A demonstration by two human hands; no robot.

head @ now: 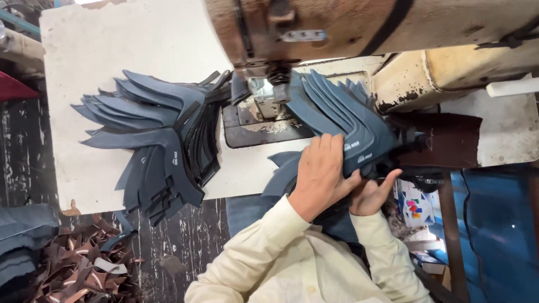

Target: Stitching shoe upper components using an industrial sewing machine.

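Your left hand (321, 168) lies flat on the fanned bundle of dark blue cut pieces (342, 120) right of centre in the frame, fingers stretched out and pressing on top rather than curled round it. Your right hand (370, 193) sits just below and to the right, thumb raised against the bundle's lower edge; the rest of its fingers are hidden, so I cannot tell whether they are clenched on the pieces or only propping them.

The fan reaches up beside the presser foot and needle area (275, 84) of the sewing machine (359, 22). As I judge it, the risk is a slip: the pieces are only pinned by a flat palm, so a push could splay the fan, slide pieces off the tabletop edge, or carry your fingertips toward the needle. The bundle's lower part already overhangs the edge above your lap.

A second, larger fan of blue pieces (163, 140) lies well apart on the left of the pale, scuffed tabletop (112, 50). The machine's paint is worn and chipped. At lower left, brown and grey offcuts (78, 269) litter the dark floor (174, 247); at lower right stand a blue panel (494, 224) and a small printed carton (414, 205)
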